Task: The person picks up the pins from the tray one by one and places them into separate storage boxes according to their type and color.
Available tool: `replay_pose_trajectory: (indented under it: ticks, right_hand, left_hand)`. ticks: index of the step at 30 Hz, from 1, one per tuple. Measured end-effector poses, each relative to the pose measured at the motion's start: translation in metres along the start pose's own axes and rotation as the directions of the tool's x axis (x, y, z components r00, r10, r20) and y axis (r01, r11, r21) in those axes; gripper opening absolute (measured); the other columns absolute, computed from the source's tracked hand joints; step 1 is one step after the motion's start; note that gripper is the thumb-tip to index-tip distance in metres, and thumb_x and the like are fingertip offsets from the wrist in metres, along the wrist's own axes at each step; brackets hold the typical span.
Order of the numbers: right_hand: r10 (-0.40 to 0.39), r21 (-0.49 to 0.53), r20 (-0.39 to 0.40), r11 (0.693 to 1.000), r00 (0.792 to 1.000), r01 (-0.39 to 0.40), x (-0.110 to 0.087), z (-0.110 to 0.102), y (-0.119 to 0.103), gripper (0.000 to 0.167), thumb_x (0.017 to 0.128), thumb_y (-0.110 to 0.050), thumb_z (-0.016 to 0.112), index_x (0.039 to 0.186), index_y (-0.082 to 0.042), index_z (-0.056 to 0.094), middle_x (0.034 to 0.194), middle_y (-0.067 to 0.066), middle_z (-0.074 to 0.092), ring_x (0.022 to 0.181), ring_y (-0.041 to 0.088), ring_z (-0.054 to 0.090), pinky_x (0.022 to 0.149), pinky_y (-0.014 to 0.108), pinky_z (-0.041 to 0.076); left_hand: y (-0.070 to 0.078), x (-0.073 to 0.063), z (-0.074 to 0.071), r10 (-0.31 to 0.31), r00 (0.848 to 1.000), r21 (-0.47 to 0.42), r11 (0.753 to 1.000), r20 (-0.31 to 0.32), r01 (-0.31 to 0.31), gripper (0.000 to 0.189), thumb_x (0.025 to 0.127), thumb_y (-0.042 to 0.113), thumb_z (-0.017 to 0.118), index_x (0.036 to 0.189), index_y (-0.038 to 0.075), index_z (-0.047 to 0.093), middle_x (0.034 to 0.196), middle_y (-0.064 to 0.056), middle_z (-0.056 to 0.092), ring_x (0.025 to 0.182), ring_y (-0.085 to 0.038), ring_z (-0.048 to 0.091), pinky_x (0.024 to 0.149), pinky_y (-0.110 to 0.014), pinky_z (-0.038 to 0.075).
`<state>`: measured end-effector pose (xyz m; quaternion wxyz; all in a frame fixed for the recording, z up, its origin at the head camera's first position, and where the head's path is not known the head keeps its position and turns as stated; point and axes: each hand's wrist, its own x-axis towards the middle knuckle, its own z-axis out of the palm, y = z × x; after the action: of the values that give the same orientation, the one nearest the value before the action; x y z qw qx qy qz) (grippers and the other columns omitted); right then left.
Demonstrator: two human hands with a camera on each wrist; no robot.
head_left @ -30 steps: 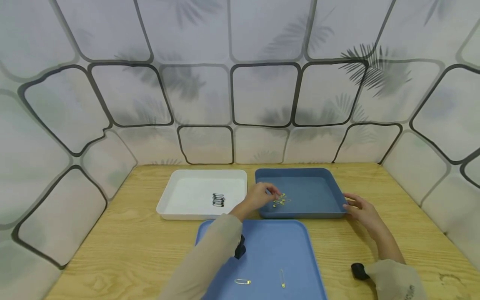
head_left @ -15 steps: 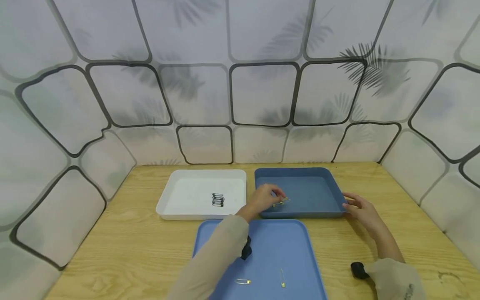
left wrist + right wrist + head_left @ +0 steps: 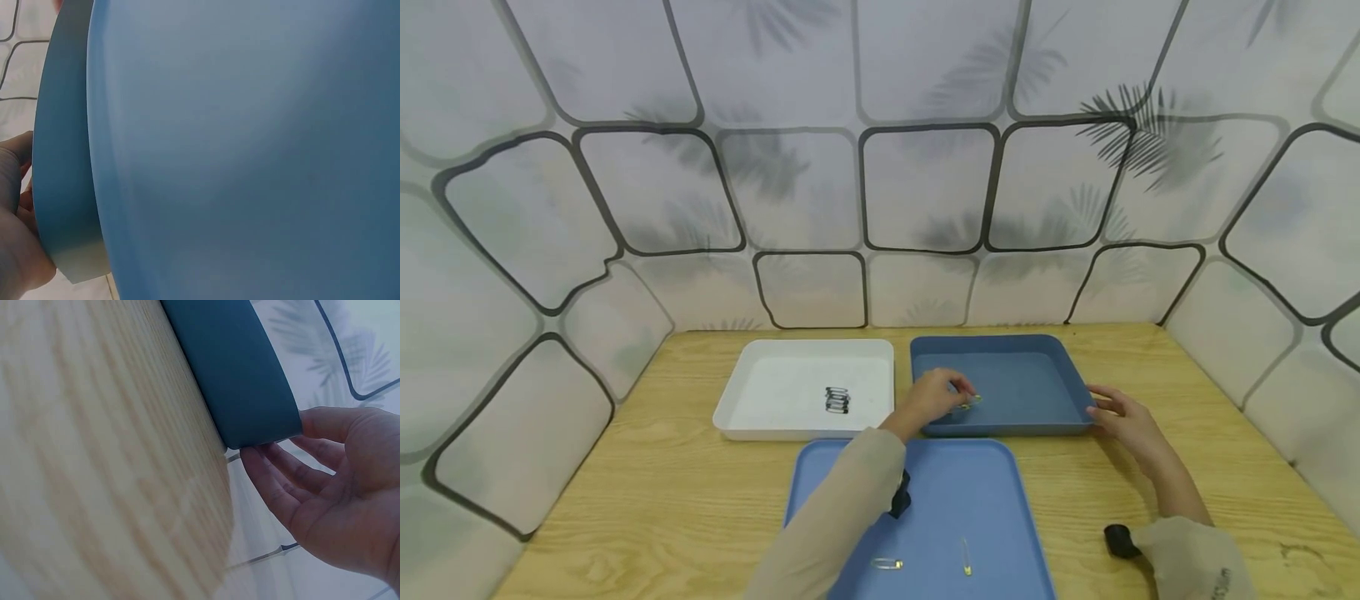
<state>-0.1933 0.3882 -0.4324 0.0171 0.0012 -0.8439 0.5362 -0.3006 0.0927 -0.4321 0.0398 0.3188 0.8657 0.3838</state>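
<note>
In the head view, my left hand (image 3: pixel 934 395) reaches over the left part of the dark blue tray (image 3: pixel 1011 375). Its thumb and forefinger come together on a gold safety pin (image 3: pixel 977 398), and the hand partly hides other gold pins beneath it. My right hand (image 3: pixel 1122 421) rests its fingertips against that tray's right end, near the front corner. The right wrist view shows the fingers (image 3: pixel 272 487) touching the tray's outer wall (image 3: pixel 240 369). At the left wrist view's edge, my left hand (image 3: pixel 22 244) appears beyond the tray wall (image 3: pixel 65 156).
A white tray (image 3: pixel 790 387) at back left carries a stacked row of black safety pins (image 3: pixel 837 400). The lighter blue tray (image 3: pixel 955 483) in front holds two gold safety pins, one lying sideways (image 3: pixel 887 564) and one lengthwise (image 3: pixel 966 557). A patterned backdrop (image 3: pixel 925 192) encloses the wooden table (image 3: pixel 662 500).
My left hand has moved slightly right over the gold safety pins, its fingertips closing together on them and covering more of the group. The right hand has stayed at the tray's end.
</note>
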Motion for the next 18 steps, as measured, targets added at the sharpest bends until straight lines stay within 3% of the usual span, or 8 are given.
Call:
replay_pose_trajectory:
  ticks: [6,7,18]
  right_hand:
    - [-0.006,-0.006,-0.001,1.000,1.000,0.006,-0.0007,-0.0005,0.0000,0.054,0.097,-0.017,0.047,0.138,0.011,0.025,0.129,0.038,0.034,0.093,0.003,0.053,0.078,0.029,0.049]
    - [-0.005,-0.006,-0.001,1.000,1.000,0.005,-0.0006,-0.0004,0.0001,0.054,0.097,-0.017,0.047,0.138,0.011,0.025,0.129,0.038,0.034,0.093,0.004,0.053,0.078,0.029,0.049]
    - [-0.002,-0.014,-0.006,1.000,1.000,0.002,0.0004,0.0000,0.0020,0.055,0.097,-0.018,0.048,0.138,0.010,0.026,0.129,0.038,0.035,0.098,0.017,0.055,0.078,0.029,0.049]
  left_hand:
    - [-0.0011,0.0027,0.0030,-0.008,1.000,0.027,1.000,0.004,0.007,0.011,0.084,0.009,0.065,0.086,0.016,0.072,0.077,0.011,0.060,0.065,-0.006,0.050,0.057,-0.021,0.041]
    - [0.0040,0.0008,0.0001,-0.026,1.000,0.027,0.999,0.012,0.026,0.011,0.084,0.007,0.065,0.087,0.014,0.072,0.077,0.010,0.061,0.067,-0.006,0.051,0.059,-0.021,0.041]
    - [0.0066,-0.0029,-0.0018,-0.032,0.999,0.041,0.999,0.001,0.032,0.009,0.084,0.009,0.066,0.090,0.013,0.072,0.080,0.009,0.061,0.072,-0.005,0.052,0.063,-0.020,0.041]
